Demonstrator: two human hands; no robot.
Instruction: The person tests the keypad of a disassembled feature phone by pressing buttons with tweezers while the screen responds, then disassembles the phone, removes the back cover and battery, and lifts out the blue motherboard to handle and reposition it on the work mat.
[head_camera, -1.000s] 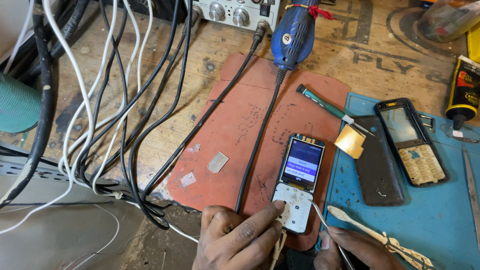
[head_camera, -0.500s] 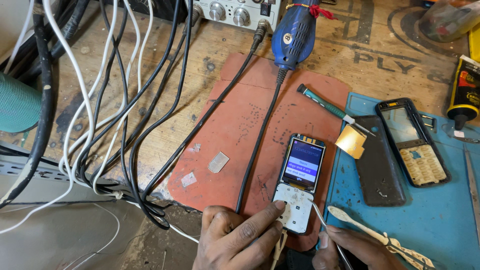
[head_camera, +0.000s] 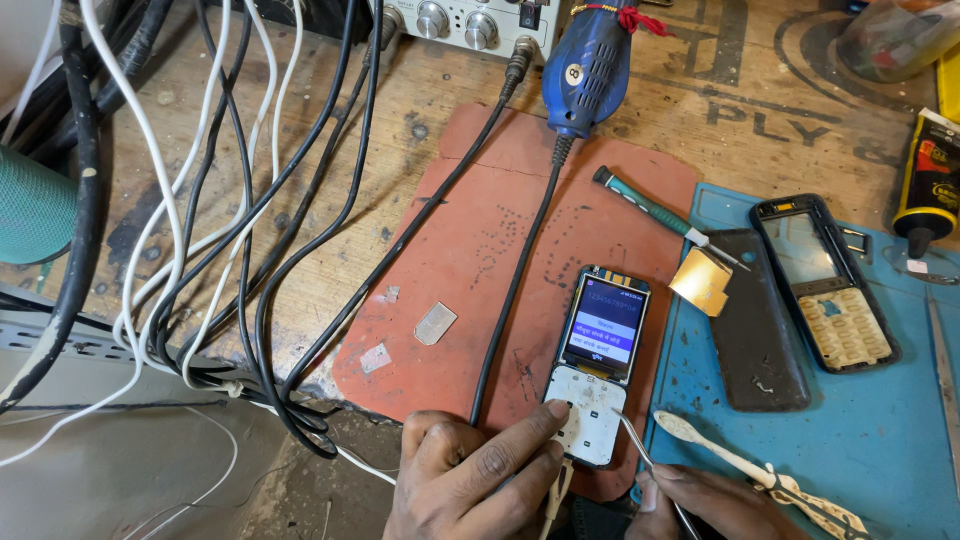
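An opened phone board (head_camera: 600, 360) with a lit screen and bare white keypad lies on a reddish mat (head_camera: 480, 260). My left hand (head_camera: 475, 480) rests at the mat's near edge, one fingertip pressing the keypad's lower left. My right hand (head_camera: 705, 500) holds thin metal tweezers (head_camera: 640, 450), whose tip touches the keypad's right side. A pale toothbrush-like tool (head_camera: 750, 470) lies just beyond my right hand on the blue mat (head_camera: 880, 440).
A phone front cover with keypad (head_camera: 825, 280), a dark back cover (head_camera: 755, 320), a gold foil piece (head_camera: 702, 280) and a green screwdriver (head_camera: 660, 215) lie to the right. A blue rotary tool (head_camera: 595, 65), a glue tube (head_camera: 925, 180) and several cables (head_camera: 230, 200) lie around.
My right hand has shifted slightly, with the tweezers staying at the keypad. My left hand and the phone board have not moved.
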